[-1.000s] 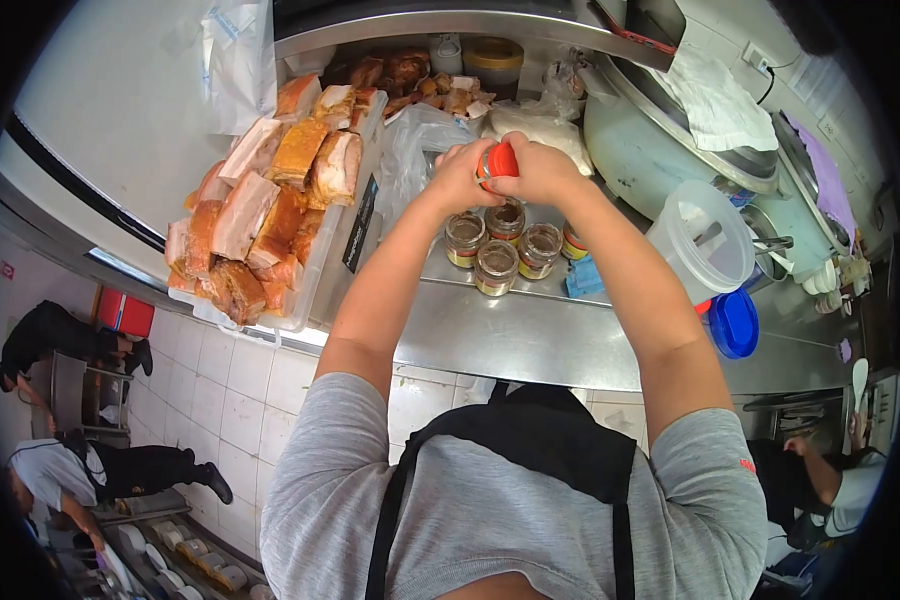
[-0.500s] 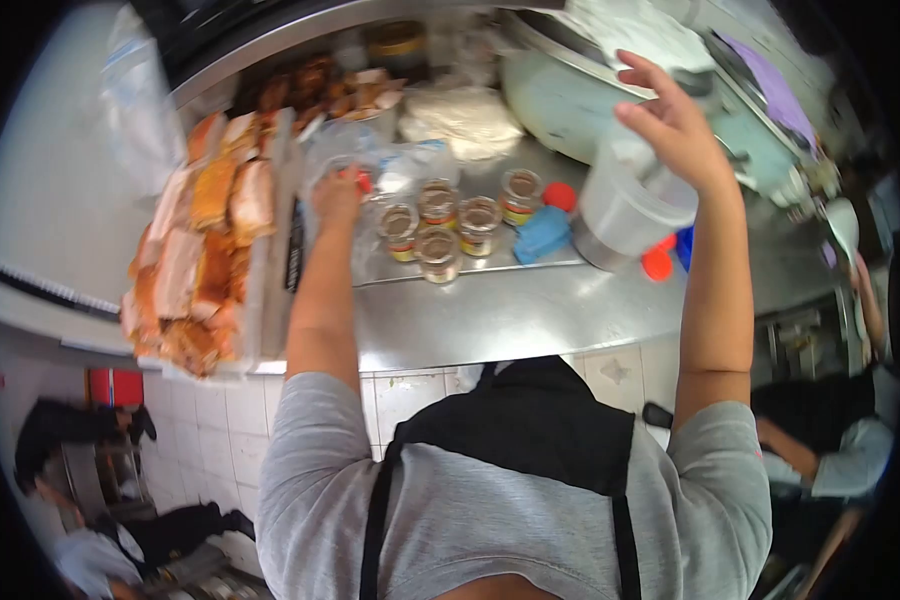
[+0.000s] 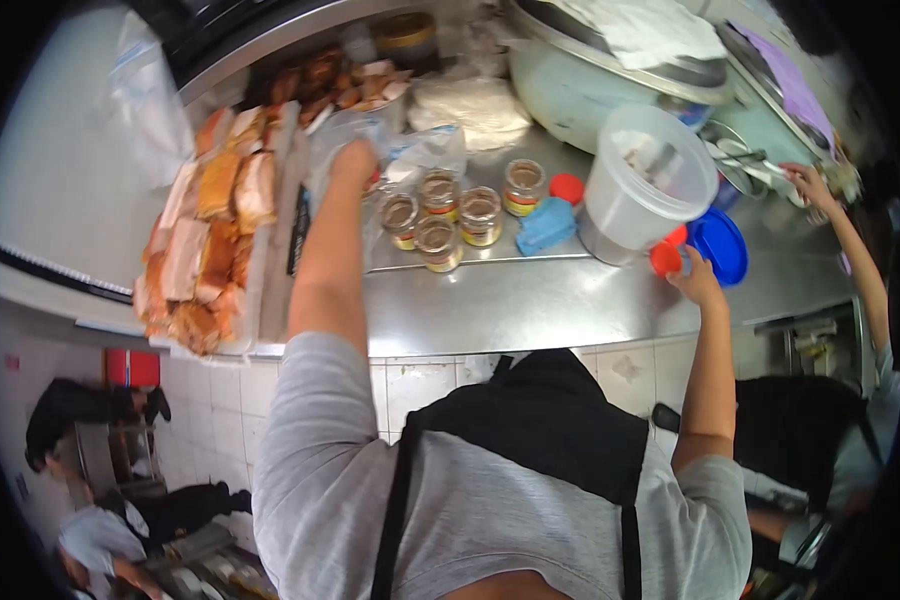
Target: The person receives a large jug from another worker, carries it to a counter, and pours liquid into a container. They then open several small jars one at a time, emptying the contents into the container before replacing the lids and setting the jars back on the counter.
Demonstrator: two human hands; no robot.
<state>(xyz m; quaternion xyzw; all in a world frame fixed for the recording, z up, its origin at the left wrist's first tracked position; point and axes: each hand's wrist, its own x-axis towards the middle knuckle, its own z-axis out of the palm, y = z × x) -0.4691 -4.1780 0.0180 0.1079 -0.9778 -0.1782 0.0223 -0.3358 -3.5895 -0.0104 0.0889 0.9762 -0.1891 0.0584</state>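
Note:
My right hand [image 3: 700, 283] has its fingertips closed at the edge of a red lid [image 3: 665, 260], just in front of the clear plastic tub [image 3: 606, 190]. Another red lid [image 3: 676, 236] and a blue lid [image 3: 717, 246] lie close by. My left hand [image 3: 354, 164] is curled down among clear plastic bags [image 3: 432, 150]; a bit of red shows beside it, but its fingers are hidden. Between my hands stand several open glass jars [image 3: 439, 244] filled with something brown. A blue cloth [image 3: 546, 227] and a red lid [image 3: 567, 188] lie right of them.
A long tray [image 3: 270, 250] of roasted meat pieces [image 3: 185, 255] stands at the left. Behind are a pale bundle [image 3: 470, 112] and large lidded pots [image 3: 560, 85]. A co-worker's hand [image 3: 808, 187] reaches in from the right. The steel counter's front edge [image 3: 470, 345] runs before me.
My right hand has come down from above the tub to the red lid. My left hand has shifted slightly away from me over the bags. A co-worker's hand has reached over the counter.

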